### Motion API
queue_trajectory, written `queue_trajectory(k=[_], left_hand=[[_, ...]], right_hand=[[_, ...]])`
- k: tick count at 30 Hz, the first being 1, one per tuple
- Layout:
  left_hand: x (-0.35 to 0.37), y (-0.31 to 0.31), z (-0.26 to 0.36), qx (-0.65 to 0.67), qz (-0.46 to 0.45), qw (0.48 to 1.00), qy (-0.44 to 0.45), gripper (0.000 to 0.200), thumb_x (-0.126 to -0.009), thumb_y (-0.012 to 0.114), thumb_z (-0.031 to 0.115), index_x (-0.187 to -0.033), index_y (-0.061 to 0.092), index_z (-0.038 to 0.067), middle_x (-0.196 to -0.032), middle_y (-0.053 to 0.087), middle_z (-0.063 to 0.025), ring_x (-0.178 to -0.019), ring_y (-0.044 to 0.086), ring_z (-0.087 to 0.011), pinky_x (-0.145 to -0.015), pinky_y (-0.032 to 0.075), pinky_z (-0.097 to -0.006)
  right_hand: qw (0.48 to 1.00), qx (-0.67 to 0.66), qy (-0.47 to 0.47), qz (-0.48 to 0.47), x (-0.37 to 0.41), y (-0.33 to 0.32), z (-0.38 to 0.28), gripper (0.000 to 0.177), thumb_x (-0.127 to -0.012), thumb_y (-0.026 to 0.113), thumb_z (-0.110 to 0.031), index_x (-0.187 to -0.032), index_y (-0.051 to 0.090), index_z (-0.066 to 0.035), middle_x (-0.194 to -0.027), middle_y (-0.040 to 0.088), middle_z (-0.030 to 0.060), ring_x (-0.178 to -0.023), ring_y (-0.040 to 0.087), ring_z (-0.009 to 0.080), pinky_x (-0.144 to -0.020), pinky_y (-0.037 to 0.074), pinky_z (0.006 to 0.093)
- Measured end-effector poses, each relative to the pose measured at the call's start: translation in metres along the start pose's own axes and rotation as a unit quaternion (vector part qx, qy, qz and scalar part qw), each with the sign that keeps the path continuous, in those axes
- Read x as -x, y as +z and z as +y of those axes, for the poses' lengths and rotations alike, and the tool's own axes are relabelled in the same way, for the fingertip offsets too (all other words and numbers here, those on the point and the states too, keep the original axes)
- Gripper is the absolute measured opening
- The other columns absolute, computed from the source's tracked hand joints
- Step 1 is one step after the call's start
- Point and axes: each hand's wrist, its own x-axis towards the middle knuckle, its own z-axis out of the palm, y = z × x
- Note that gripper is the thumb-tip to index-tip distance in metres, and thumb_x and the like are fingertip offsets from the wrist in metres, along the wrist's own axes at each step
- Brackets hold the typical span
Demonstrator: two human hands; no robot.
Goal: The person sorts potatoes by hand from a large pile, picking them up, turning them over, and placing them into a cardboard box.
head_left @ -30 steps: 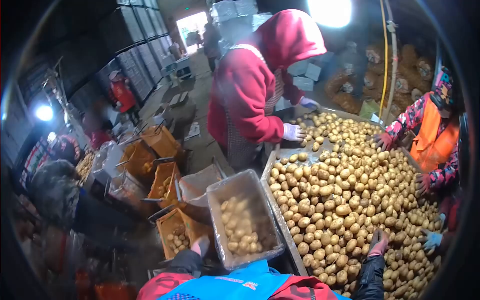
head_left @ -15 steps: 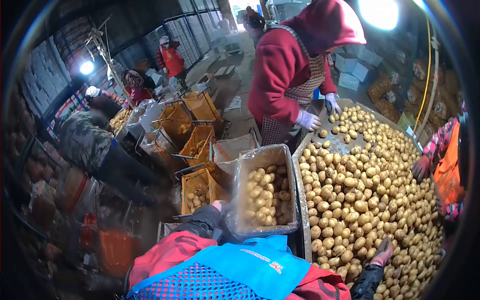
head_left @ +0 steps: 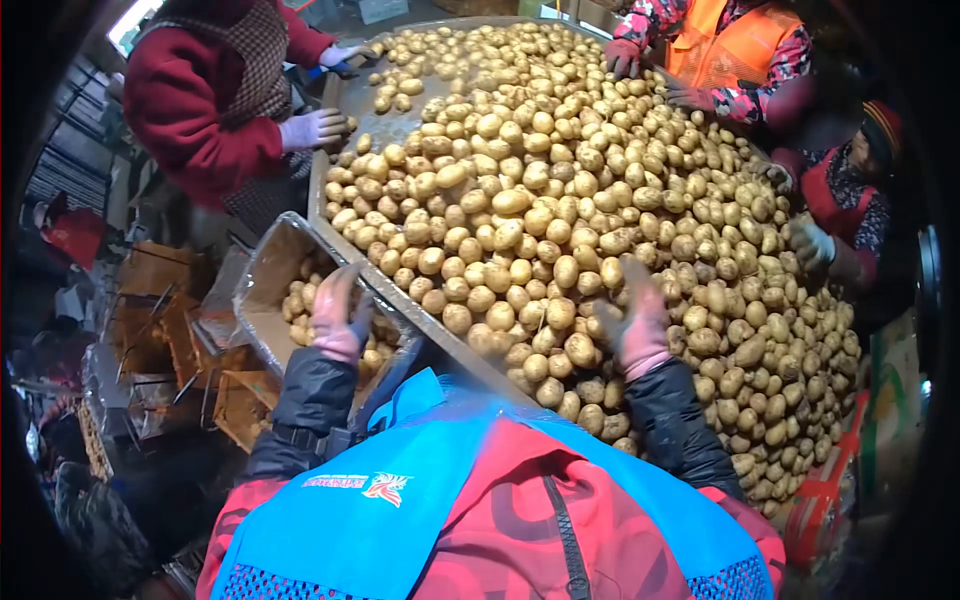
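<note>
My left hand (head_left: 338, 312), in a pink glove with greyish fingers, is over the lined box (head_left: 262, 322), its fingers stretched out and nothing visible in them. Potatoes (head_left: 300, 302) lie inside that box, partly hidden by the hand. On the other side of the table rim (head_left: 440, 338), my right hand (head_left: 640, 322) is at the near part of a big potato heap (head_left: 560, 210). Its thumb and fingers are spread apart among the potatoes, and I see none gripped. The box stands against the left edge of the potato table.
A co-worker in a dark red top (head_left: 200, 110) stands at the table's far left. Another in an orange vest (head_left: 735, 45) and one in a red apron (head_left: 838, 195) have hands at the heap's right side. Orange-brown crates (head_left: 160, 270) stand at left.
My view has swung right, toward the table. My left hand has come from beside the box to above it. My right hand still is at the potatoes, fingers now spread.
</note>
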Motion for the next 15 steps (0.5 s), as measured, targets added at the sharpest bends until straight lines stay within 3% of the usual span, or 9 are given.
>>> queue_trajectory(k=[1, 2, 6, 8, 10, 12, 15], left_hand=[[-0.013, 0.016, 0.009, 0.008, -0.023, 0.998, 0.050, 0.051, -0.083, 0.071, 0.009, -0.132, 0.058, 0.004, -0.126, 0.060, -0.0217, -0.117, 0.057, -0.0405, -0.102, 0.046, -0.0461], [-0.027, 0.030, 0.014, 0.006, -0.058, 0.995, 0.082, 0.054, -0.082, 0.073, 0.014, -0.133, 0.057, 0.005, -0.128, 0.059, -0.0205, -0.119, 0.055, -0.0402, -0.103, 0.045, -0.0470], [-0.059, 0.076, 0.026, -0.043, -0.132, 0.988, 0.065, 0.056, -0.083, 0.072, 0.028, -0.134, 0.058, 0.013, -0.135, 0.054, -0.0167, -0.130, 0.046, -0.0395, -0.110, 0.035, -0.0522], [-0.059, 0.095, 0.015, -0.073, -0.140, 0.986, 0.057, 0.057, -0.083, 0.072, 0.032, -0.135, 0.058, 0.014, -0.141, 0.050, -0.0161, -0.135, 0.040, -0.0395, -0.111, 0.033, -0.0530], [-0.061, 0.096, 0.018, -0.086, -0.153, 0.983, 0.049, 0.057, -0.084, 0.071, 0.034, -0.135, 0.058, 0.014, -0.143, 0.047, -0.0176, -0.137, 0.037, -0.0406, -0.111, 0.032, -0.0546], [-0.063, 0.097, 0.015, -0.062, -0.152, 0.985, 0.053, 0.056, -0.083, 0.070, 0.035, -0.133, 0.059, 0.014, -0.143, 0.047, -0.0167, -0.137, 0.037, -0.0407, -0.113, 0.028, -0.0571], [-0.064, 0.095, 0.016, -0.057, -0.162, 0.984, 0.049, 0.056, -0.083, 0.070, 0.033, -0.134, 0.058, 0.013, -0.144, 0.047, -0.0168, -0.137, 0.037, -0.0415, -0.113, 0.028, -0.0590]], right_hand=[[0.998, 0.017, -0.052, -0.018, 0.004, 0.011, -0.005, 0.086, -0.081, 0.069, -0.058, -0.146, 0.045, -0.007, -0.146, 0.046, 0.0232, -0.137, 0.041, 0.0414, -0.119, 0.026, 0.0517], [0.995, 0.039, -0.035, -0.084, 0.007, 0.019, -0.013, 0.089, -0.079, 0.069, -0.061, -0.148, 0.043, -0.012, -0.150, 0.041, 0.0201, -0.142, 0.032, 0.0448, -0.119, 0.020, 0.0574], [0.985, 0.115, -0.043, -0.122, -0.013, 0.028, -0.046, 0.087, -0.078, 0.069, -0.065, -0.149, 0.043, -0.021, -0.152, 0.038, 0.0162, -0.146, 0.021, 0.0460, -0.114, 0.018, 0.0679], [0.969, 0.142, -0.061, -0.190, -0.039, 0.035, -0.049, 0.090, -0.077, 0.066, -0.070, -0.151, 0.041, -0.026, -0.154, 0.037, 0.0113, -0.146, 0.021, 0.0452, -0.114, 0.012, 0.0733], [0.972, 0.143, -0.091, -0.164, -0.062, 0.046, -0.046, 0.088, -0.076, 0.066, -0.070, -0.149, 0.044, -0.027, -0.155, 0.037, 0.0078, -0.145, 0.024, 0.0446, -0.112, 0.012, 0.0762], [0.961, 0.157, -0.106, -0.202, -0.096, 0.046, -0.047, 0.081, -0.078, 0.064, -0.069, -0.146, 0.047, -0.028, -0.156, 0.037, 0.0064, -0.145, 0.024, 0.0451, -0.111, 0.013, 0.0780], [0.956, 0.220, -0.147, -0.129, -0.150, 0.060, -0.039, 0.081, -0.077, 0.066, -0.069, -0.147, 0.046, -0.031, -0.156, 0.036, 0.0062, -0.144, 0.025, 0.0455, -0.110, 0.016, 0.0765]])
